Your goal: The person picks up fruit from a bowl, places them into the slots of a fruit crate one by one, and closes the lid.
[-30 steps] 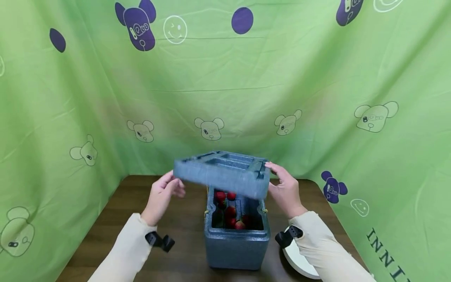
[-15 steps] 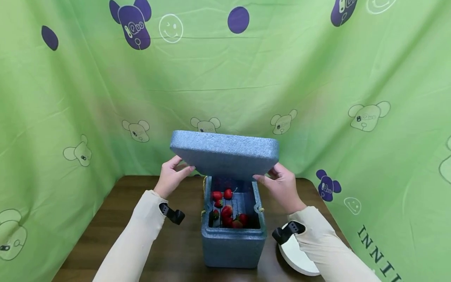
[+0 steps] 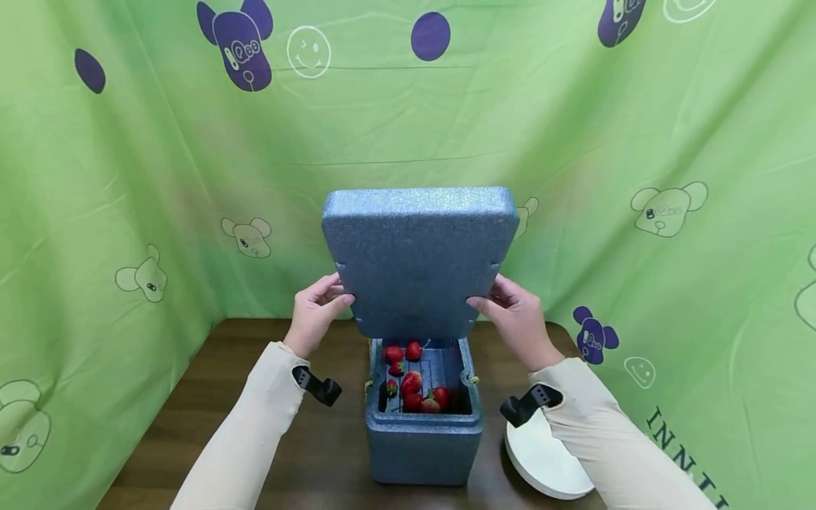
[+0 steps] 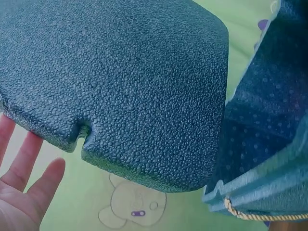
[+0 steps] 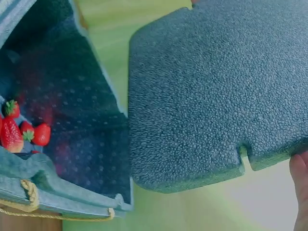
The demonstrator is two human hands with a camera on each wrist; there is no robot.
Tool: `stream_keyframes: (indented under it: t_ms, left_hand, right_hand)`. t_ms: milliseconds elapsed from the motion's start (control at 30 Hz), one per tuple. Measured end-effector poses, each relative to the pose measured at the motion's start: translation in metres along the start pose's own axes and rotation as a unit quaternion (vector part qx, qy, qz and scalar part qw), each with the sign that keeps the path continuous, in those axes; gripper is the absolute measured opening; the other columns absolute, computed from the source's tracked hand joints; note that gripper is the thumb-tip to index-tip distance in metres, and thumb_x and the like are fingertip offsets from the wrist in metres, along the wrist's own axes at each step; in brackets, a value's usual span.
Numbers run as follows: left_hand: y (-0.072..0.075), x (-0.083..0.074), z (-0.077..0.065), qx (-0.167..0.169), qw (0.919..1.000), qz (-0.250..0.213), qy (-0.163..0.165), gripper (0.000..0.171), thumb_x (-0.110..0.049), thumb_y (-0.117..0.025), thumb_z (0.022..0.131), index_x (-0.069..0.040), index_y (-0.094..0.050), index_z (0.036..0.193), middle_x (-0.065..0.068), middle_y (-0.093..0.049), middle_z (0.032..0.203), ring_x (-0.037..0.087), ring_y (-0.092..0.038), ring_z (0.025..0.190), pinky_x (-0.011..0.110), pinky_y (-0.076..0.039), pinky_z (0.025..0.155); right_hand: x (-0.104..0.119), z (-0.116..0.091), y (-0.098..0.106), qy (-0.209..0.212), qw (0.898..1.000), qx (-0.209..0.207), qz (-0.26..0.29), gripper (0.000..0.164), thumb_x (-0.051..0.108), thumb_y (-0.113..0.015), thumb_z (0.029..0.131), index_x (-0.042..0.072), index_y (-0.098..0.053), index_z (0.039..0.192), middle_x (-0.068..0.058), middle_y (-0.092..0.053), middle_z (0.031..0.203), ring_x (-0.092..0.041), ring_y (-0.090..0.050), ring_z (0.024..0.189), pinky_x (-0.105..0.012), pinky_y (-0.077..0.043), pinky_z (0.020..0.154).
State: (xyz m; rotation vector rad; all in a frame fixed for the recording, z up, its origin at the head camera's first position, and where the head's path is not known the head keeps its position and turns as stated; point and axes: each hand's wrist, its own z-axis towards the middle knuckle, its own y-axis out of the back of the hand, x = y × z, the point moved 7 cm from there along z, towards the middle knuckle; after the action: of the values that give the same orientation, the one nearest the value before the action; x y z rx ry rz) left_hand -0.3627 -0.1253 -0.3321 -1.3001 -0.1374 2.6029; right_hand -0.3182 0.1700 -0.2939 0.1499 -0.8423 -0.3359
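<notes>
Both hands hold a blue-grey foam lid (image 3: pixel 421 262) tilted up, over the far end of a matching foam cooler box (image 3: pixel 423 453). Its pebbled face is toward me. The left hand (image 3: pixel 314 312) is at the lid's left edge; in the left wrist view its fingertips (image 4: pixel 31 139) meet the rim beside a notch. At the opposite edge, the right hand (image 3: pixel 516 319) grips with the thumb on the near face and fingers hidden behind. Inside the open box lie several red strawberries (image 3: pixel 411 382), also visible in the right wrist view, where one strawberry (image 5: pixel 42 134) rests near the wall.
A white round plate (image 3: pixel 548 457) lies right of the box, partly under the right sleeve. Yellow rope (image 5: pixel 31 195) runs along the box's side. The brown wooden table (image 3: pixel 319 439) ends at a green printed curtain (image 3: pixel 408 127).
The lid has turned from nearly flat, recessed side up, to steeply tilted with its pebbled face toward me. Its upper edge has risen, and the left hand has moved in to hold it.
</notes>
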Motion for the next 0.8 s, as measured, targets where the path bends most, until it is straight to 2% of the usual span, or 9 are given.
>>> stream_keyframes:
  t_ms: [67, 133, 233, 333, 367, 467, 600, 700, 800]
  left_hand:
    - [-0.003, -0.003, -0.001, -0.001, 0.9999, -0.007, -0.012, 0.035, -0.028, -0.082, 0.076, -0.022, -0.073, 0.109, -0.011, -0.066, 0.092, 0.001, -0.062, 0.084, 0.017, -0.05, 0.073]
    - [-0.006, -0.006, -0.002, -0.008, 0.9995, -0.014, -0.027, 0.031, -0.031, -0.081, 0.076, -0.03, -0.072, 0.105, -0.01, -0.066, 0.092, 0.002, -0.062, 0.083, 0.016, -0.049, 0.072]
    - [-0.01, -0.012, -0.003, -0.025, 0.9987, -0.005, -0.044, 0.058, -0.044, -0.079, 0.073, -0.005, -0.07, 0.114, -0.01, -0.063, 0.09, 0.001, -0.06, 0.081, 0.015, -0.047, 0.071]
    - [-0.013, -0.015, -0.001, -0.029, 0.9986, 0.006, -0.043, 0.086, -0.049, -0.079, 0.071, 0.02, -0.055, 0.117, -0.01, -0.061, 0.091, 0.0, -0.059, 0.08, 0.014, -0.046, 0.071]
    - [-0.014, -0.015, 0.0, -0.021, 0.9991, 0.012, -0.034, 0.085, -0.043, -0.079, 0.075, 0.022, -0.05, 0.12, -0.01, -0.061, 0.091, 0.0, -0.059, 0.08, 0.014, -0.046, 0.07]
    - [-0.017, -0.013, 0.002, 0.031, 0.9985, 0.045, 0.007, 0.066, -0.013, -0.075, 0.083, 0.013, -0.042, 0.134, -0.003, -0.06, 0.099, 0.001, -0.059, 0.08, 0.016, -0.047, 0.07]
    - [-0.018, -0.006, 0.001, 0.084, 0.9896, 0.101, 0.059, 0.074, 0.013, -0.065, 0.081, 0.0, -0.031, 0.146, 0.018, -0.056, 0.113, 0.001, -0.058, 0.082, 0.017, -0.048, 0.071]
    - [-0.016, -0.003, 0.0, 0.069, 0.9881, 0.121, 0.065, 0.071, 0.009, -0.065, 0.083, -0.001, -0.032, 0.145, 0.028, -0.055, 0.118, -0.001, -0.06, 0.083, 0.017, -0.048, 0.072]
    - [-0.016, -0.003, 0.001, 0.043, 0.9883, 0.139, 0.045, 0.066, 0.007, -0.066, 0.085, 0.001, -0.036, 0.143, 0.031, -0.058, 0.119, -0.004, -0.061, 0.08, 0.016, -0.049, 0.071]
  right_hand:
    - [0.001, 0.001, 0.002, -0.007, 1.0, -0.011, -0.004, 0.034, -0.007, -0.072, 0.079, -0.01, -0.065, 0.112, 0.021, -0.064, 0.082, 0.003, -0.061, 0.076, -0.014, -0.049, 0.067]
    - [0.001, 0.002, 0.004, -0.017, 0.999, -0.025, -0.018, 0.035, -0.005, -0.073, 0.079, -0.009, -0.065, 0.113, 0.016, -0.064, 0.08, 0.004, -0.06, 0.073, -0.013, -0.048, 0.065]
    - [0.001, 0.004, 0.006, -0.035, 0.998, -0.038, -0.037, 0.036, -0.002, -0.074, 0.08, -0.008, -0.065, 0.114, 0.003, -0.067, 0.081, 0.005, -0.057, 0.071, -0.012, -0.046, 0.064]
    - [0.0, 0.008, 0.008, -0.049, 0.997, -0.048, -0.038, 0.037, 0.0, -0.072, 0.082, -0.008, -0.063, 0.117, -0.011, -0.069, 0.087, 0.005, -0.058, 0.074, -0.012, -0.046, 0.067]
    - [0.0, 0.009, 0.008, -0.053, 0.997, -0.05, -0.032, 0.038, 0.0, -0.072, 0.083, -0.008, -0.063, 0.118, -0.011, -0.069, 0.088, 0.005, -0.058, 0.075, -0.013, -0.047, 0.068]
    - [-0.002, 0.013, 0.009, -0.058, 0.996, -0.058, -0.022, 0.038, -0.001, -0.071, 0.084, -0.009, -0.062, 0.12, -0.008, -0.069, 0.089, 0.006, -0.058, 0.076, -0.013, -0.046, 0.071]
    - [-0.004, 0.015, 0.009, -0.065, 0.996, -0.058, -0.038, 0.039, 0.001, -0.071, 0.084, -0.009, -0.061, 0.12, -0.007, -0.066, 0.088, 0.005, -0.056, 0.075, -0.012, -0.045, 0.071]
    - [-0.007, 0.015, 0.006, -0.078, 0.995, -0.012, -0.062, 0.047, 0.005, -0.069, 0.087, -0.007, -0.055, 0.13, -0.018, -0.065, 0.101, -0.002, -0.058, 0.085, -0.011, -0.044, 0.073]
    - [-0.011, 0.013, -0.002, -0.082, 0.992, 0.076, -0.052, 0.065, 0.004, -0.065, 0.088, -0.004, -0.035, 0.145, -0.029, -0.056, 0.124, -0.024, -0.063, 0.1, -0.014, -0.047, 0.076]
